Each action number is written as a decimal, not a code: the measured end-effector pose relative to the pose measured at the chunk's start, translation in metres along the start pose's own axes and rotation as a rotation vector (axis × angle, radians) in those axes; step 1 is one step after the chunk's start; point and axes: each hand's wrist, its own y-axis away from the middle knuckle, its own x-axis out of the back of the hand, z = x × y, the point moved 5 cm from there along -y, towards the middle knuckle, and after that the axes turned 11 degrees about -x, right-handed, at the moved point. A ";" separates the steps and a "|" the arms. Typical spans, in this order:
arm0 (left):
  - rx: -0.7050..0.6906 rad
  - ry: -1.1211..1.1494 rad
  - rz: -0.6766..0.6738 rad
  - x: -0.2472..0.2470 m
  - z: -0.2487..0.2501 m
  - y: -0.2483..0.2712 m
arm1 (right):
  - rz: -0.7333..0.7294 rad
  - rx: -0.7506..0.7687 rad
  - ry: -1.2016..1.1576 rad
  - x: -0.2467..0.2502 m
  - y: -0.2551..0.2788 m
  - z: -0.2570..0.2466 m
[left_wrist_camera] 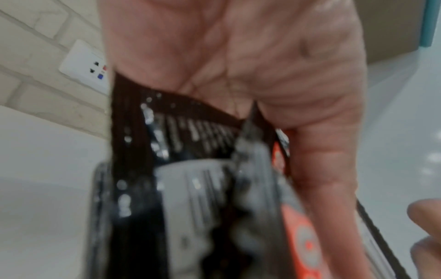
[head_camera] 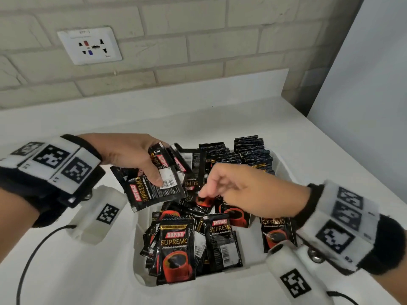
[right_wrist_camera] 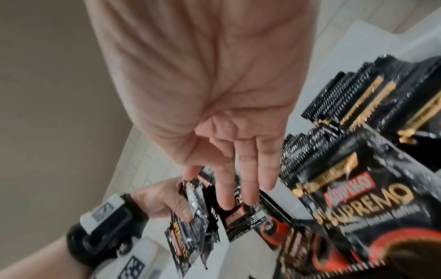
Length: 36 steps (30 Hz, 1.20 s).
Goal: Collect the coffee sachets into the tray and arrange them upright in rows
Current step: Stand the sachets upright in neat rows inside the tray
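A white tray on the counter holds black Kopiko Supremo coffee sachets. Two upright rows stand at its far right end, also seen in the right wrist view. Loose sachets lie jumbled in the near part. My left hand hovers over the tray's left side and grips a fanned bunch of sachets, which fills the blurred left wrist view. My right hand reaches down to the loose pile with straight fingers and grips nothing. The left hand and its bunch lie beyond them.
The tray sits on a white counter against a pale brick wall with a socket plate. A white panel bounds the right side. A black cable loops from the left wrist unit.
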 end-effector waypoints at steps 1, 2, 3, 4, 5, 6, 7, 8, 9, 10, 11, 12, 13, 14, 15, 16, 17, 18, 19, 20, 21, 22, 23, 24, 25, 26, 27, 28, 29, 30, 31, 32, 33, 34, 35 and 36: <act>-0.012 0.016 0.018 0.005 0.002 0.005 | 0.016 0.017 -0.037 0.007 0.006 0.000; -0.035 0.038 0.033 0.009 0.004 0.010 | 0.028 0.029 -0.073 0.013 0.011 0.000; -0.066 0.061 0.052 0.014 0.006 0.015 | 0.043 0.034 -0.105 0.018 0.016 0.000; -0.103 0.090 0.074 0.020 0.007 0.020 | 0.061 0.040 -0.133 0.023 0.021 0.001; -0.134 0.130 0.088 0.022 0.009 0.024 | 0.084 0.048 -0.157 0.027 0.026 0.002; -0.160 0.168 0.082 0.022 0.012 0.029 | 0.106 0.056 -0.181 0.030 0.030 0.004; -0.181 0.196 0.054 0.019 0.015 0.033 | 0.124 0.061 -0.201 0.033 0.034 0.007; -0.194 0.214 0.011 0.013 0.017 0.036 | 0.137 0.064 -0.215 0.035 0.038 0.009; -0.190 0.218 -0.040 0.004 0.020 0.039 | 0.145 0.066 -0.221 0.035 0.042 0.012; -0.171 0.199 -0.092 -0.007 0.022 0.040 | 0.146 0.064 -0.224 0.035 0.046 0.015; -0.146 0.165 -0.146 -0.019 0.025 0.041 | 0.141 0.059 -0.222 0.033 0.049 0.017; -0.120 0.123 -0.195 -0.032 0.026 0.039 | 0.127 0.052 -0.213 0.030 0.051 0.020; -0.096 0.065 -0.230 -0.044 0.027 0.035 | 0.109 0.044 -0.195 0.026 0.053 0.022; -0.070 0.007 -0.259 -0.056 0.027 0.030 | 0.086 0.032 -0.178 0.022 0.053 0.024; -0.042 -0.031 -0.288 -0.067 0.027 0.025 | 0.058 0.010 -0.165 0.017 0.053 0.027; -0.014 -0.051 -0.325 -0.077 0.026 0.021 | 0.032 -0.016 -0.158 0.012 0.053 0.030; 0.010 -0.063 -0.367 -0.087 0.026 0.016 | 0.013 -0.035 -0.149 0.009 0.053 0.032; 0.029 -0.077 -0.403 -0.094 0.027 0.013 | -0.001 -0.045 -0.139 0.006 0.054 0.033; 0.041 -0.098 -0.426 -0.099 0.027 0.009 | -0.013 -0.051 -0.129 0.004 0.054 0.034; 0.049 -0.127 -0.438 -0.102 0.029 0.006 | -0.022 -0.059 -0.118 0.003 0.054 0.034; 0.051 -0.161 -0.445 -0.103 0.031 0.004 | -0.028 -0.068 -0.107 0.002 0.055 0.034; 0.049 -0.195 -0.453 -0.103 0.032 0.003 | -0.030 -0.077 -0.101 0.003 0.055 0.035; 0.046 -0.223 -0.458 -0.103 0.034 0.002 | -0.028 -0.087 -0.107 0.003 0.056 0.036; 0.044 -0.241 -0.458 -0.103 0.035 0.003 | -0.026 -0.094 -0.122 0.004 0.057 0.036; 0.045 -0.251 -0.451 -0.102 0.035 0.004 | -0.023 -0.100 -0.134 0.005 0.058 0.037; 0.048 -0.260 -0.440 -0.101 0.034 0.005 | -0.019 -0.105 -0.134 0.006 0.058 0.038; 0.052 -0.276 -0.421 -0.099 0.033 0.007 | -0.014 -0.111 -0.121 0.006 0.059 0.039; 0.056 -0.297 -0.397 -0.097 0.031 0.008 | -0.010 -0.120 -0.095 0.005 0.058 0.042; 0.060 -0.310 -0.377 -0.095 0.030 0.009 | -0.009 -0.127 -0.054 0.004 0.058 0.044; 0.060 -0.306 -0.368 -0.094 0.028 0.010 | -0.012 -0.127 -0.005 0.001 0.057 0.045; 0.061 -0.296 -0.366 -0.092 0.028 0.010 | -0.021 -0.121 0.042 -0.002 0.056 0.046; 0.062 -0.291 -0.368 -0.091 0.027 0.010 | -0.037 -0.108 0.085 -0.006 0.054 0.046; 0.066 -0.295 -0.368 -0.090 0.027 0.010 | -0.056 -0.093 0.133 -0.011 0.053 0.045; 0.071 -0.306 -0.365 -0.089 0.027 0.009 | -0.075 -0.078 0.186 -0.016 0.051 0.045; 0.075 -0.323 -0.359 -0.089 0.027 0.007 | -0.090 -0.069 0.239 -0.021 0.049 0.044; 0.077 -0.346 -0.348 -0.088 0.026 0.005 | -0.104 -0.066 0.282 -0.026 0.048 0.044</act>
